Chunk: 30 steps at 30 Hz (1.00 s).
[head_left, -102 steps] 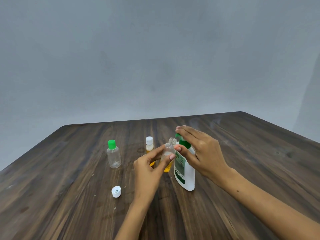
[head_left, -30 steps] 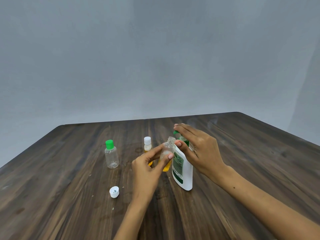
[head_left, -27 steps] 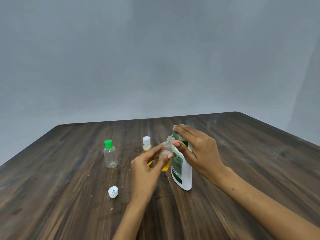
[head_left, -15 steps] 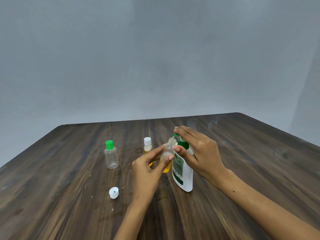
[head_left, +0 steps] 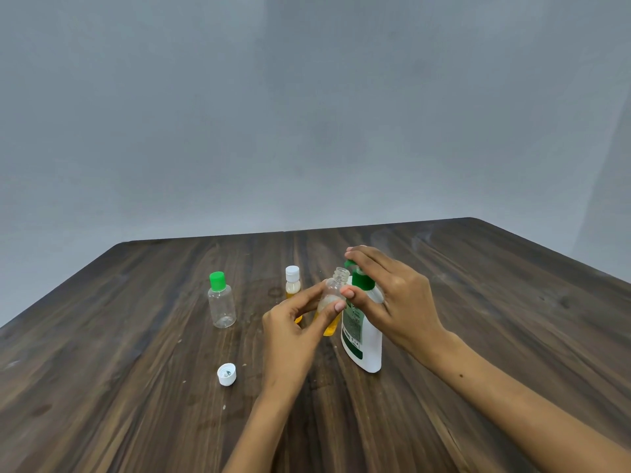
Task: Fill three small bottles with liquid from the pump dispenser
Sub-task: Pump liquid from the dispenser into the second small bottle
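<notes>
My left hand (head_left: pixel 295 331) pinches an uncapped small clear bottle (head_left: pixel 336 291) with yellow liquid in its lower part, its mouth held just under the green nozzle of the pump dispenser. The white pump dispenser (head_left: pixel 363 332) stands on the table, tilted slightly. My right hand (head_left: pixel 397 300) wraps its neck, fingers resting on the green pump head. A white-capped small bottle (head_left: pixel 292 283) with yellow liquid stands behind my left hand. A clear, empty-looking bottle with a green cap (head_left: pixel 221 300) stands to the left.
A loose white cap (head_left: pixel 226 374) lies open side up on the dark wooden table (head_left: pixel 478 302), near and left of my left wrist. A plain grey wall rises behind the table's far edge.
The pump head has gone down and come back up under my right fingers. The held bottle stays at the nozzle. The view has shifted slightly.
</notes>
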Tool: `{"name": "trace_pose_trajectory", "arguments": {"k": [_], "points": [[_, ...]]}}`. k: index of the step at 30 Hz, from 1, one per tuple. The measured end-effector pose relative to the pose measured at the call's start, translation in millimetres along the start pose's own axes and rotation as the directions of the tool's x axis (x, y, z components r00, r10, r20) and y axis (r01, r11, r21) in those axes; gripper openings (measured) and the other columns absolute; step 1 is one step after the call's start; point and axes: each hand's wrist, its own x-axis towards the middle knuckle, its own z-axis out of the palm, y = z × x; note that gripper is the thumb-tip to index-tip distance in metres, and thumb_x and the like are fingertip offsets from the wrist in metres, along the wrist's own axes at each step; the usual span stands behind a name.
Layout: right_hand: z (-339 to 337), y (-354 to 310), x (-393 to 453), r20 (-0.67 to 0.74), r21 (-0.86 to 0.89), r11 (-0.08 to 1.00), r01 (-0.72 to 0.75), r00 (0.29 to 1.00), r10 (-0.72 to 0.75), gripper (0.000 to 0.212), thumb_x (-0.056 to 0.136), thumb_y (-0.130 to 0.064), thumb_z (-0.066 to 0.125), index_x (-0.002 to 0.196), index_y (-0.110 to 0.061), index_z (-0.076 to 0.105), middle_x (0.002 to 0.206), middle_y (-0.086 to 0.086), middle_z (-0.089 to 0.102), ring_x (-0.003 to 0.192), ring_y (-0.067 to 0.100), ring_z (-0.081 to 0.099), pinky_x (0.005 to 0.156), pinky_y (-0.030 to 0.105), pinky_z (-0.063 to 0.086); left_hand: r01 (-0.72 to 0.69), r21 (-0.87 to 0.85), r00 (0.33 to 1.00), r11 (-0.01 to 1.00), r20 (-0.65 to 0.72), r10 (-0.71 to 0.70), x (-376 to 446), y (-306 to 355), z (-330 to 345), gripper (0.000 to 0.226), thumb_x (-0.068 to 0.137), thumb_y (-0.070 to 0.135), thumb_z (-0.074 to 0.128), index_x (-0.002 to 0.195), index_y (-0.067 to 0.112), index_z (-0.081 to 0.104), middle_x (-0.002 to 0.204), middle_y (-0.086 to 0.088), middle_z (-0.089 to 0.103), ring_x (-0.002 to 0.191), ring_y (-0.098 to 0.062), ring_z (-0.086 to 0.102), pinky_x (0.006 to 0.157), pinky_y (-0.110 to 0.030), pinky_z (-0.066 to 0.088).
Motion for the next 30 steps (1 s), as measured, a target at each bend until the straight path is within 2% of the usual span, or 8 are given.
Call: {"name": "trace_pose_trajectory", "arguments": {"k": [5, 10, 12, 15, 20, 23, 25, 30], "points": [[-4.6, -1.4, 4.8, 0.004, -0.024, 1.000, 0.016, 1.000, -0.016, 0.067, 0.092, -0.064, 0.031, 0.116, -0.013, 0.065, 0.121, -0.001, 0.064, 0.102, 0.014, 0.063, 0.082, 0.018, 0.044, -0.011, 0.006, 1.000, 1.000, -0.004, 0.011, -0.1, -1.1, -0.4, 0.040, 0.063, 0.055, 0.069, 0.101, 0.042, 0.068, 0.090, 0.038, 0.068, 0.096, 0.010, 0.065, 0.076, -0.006, 0.048], [-1.3, -0.5, -0.3, 0.010, -0.020, 1.000, 0.002, 1.000, -0.002, 0.069, 0.092, -0.065, 0.029, 0.113, -0.011, 0.066, 0.115, 0.002, 0.066, 0.093, 0.017, 0.066, 0.077, 0.019, 0.046, -0.003, -0.009, 1.000, 1.000, -0.003, 0.003, -0.1, -1.2, 0.4, 0.038, 0.064, 0.052, 0.071, 0.101, 0.042, 0.068, 0.093, 0.032, 0.070, 0.097, 0.006, 0.066, 0.080, -0.012, 0.052], [-3.6, -0.2, 3.0, 0.009, -0.035, 0.999, 0.013, 1.000, -0.013, 0.067, 0.092, -0.064, 0.031, 0.114, -0.012, 0.066, 0.117, 0.000, 0.066, 0.097, 0.015, 0.065, 0.079, 0.018, 0.045, 0.003, -0.007, 1.000, 1.000, -0.001, -0.003, -0.2, -0.8, 0.2, 0.036, 0.065, 0.048, 0.071, 0.100, 0.041, 0.069, 0.091, 0.034, 0.070, 0.096, 0.008, 0.066, 0.077, -0.009, 0.050], [-4.9, 0.5, 8.4, 0.004, -0.046, 0.998, 0.044, 0.999, -0.044, 0.065, 0.092, -0.062, 0.034, 0.115, -0.011, 0.066, 0.120, 0.000, 0.065, 0.109, 0.016, 0.061, 0.085, 0.026, 0.049, 0.012, 0.000, 1.000, 1.000, 0.008, -0.012, -0.4, -0.1, 0.1, 0.035, 0.067, 0.044, 0.072, 0.102, 0.039, 0.069, 0.089, 0.035, 0.069, 0.095, 0.010, 0.065, 0.073, -0.006, 0.048], [0.3, 1.6, 1.3, -0.013, -0.059, 0.998, 0.025, 1.000, -0.026, 0.066, 0.093, -0.063, 0.032, 0.114, -0.011, 0.067, 0.115, 0.001, 0.067, 0.104, 0.017, 0.064, 0.084, 0.022, 0.045, 0.025, -0.014, 1.000, 1.000, -0.007, -0.025, 0.0, -1.7, 0.2, 0.046, 0.063, 0.055, 0.070, 0.105, 0.035, 0.071, 0.093, 0.030, 0.071, 0.098, 0.006, 0.066, 0.083, -0.019, 0.051], [-1.4, 2.2, 3.3, -0.020, -0.060, 0.998, 0.024, 0.999, -0.025, 0.064, 0.093, -0.062, 0.033, 0.114, -0.012, 0.066, 0.116, 0.000, 0.066, 0.102, 0.016, 0.064, 0.081, 0.022, 0.047, 0.024, -0.025, 1.000, 0.999, -0.001, -0.024, -0.6, -1.6, -0.8, 0.049, 0.066, 0.049, 0.073, 0.109, 0.027, 0.074, 0.098, 0.020, 0.074, 0.099, 0.002, 0.067, 0.087, -0.028, 0.055], [-3.7, 1.7, 7.0, -0.029, -0.061, 0.997, 0.035, 0.999, -0.037, 0.063, 0.093, -0.062, 0.033, 0.113, -0.012, 0.066, 0.116, 0.000, 0.066, 0.103, 0.016, 0.064, 0.081, 0.024, 0.048, 0.024, -0.020, 1.000, 0.999, 0.003, -0.024, -0.5, -1.9, -1.3, 0.046, 0.068, 0.045, 0.073, 0.110, 0.027, 0.073, 0.098, 0.020, 0.074, 0.099, 0.002, 0.067, 0.086, -0.027, 0.055], [-2.0, 0.1, 4.0, -0.020, -0.057, 0.998, 0.029, 0.999, -0.030, 0.065, 0.093, -0.062, 0.032, 0.113, -0.011, 0.067, 0.115, 0.001, 0.067, 0.100, 0.016, 0.065, 0.082, 0.021, 0.045, 0.039, 0.002, 0.999, 0.999, -0.008, -0.039, 0.2, -1.7, -0.9, 0.043, 0.064, 0.050, 0.071, 0.105, 0.037, 0.069, 0.090, 0.034, 0.069, 0.096, 0.009, 0.065, 0.080, -0.014, 0.048]]}}
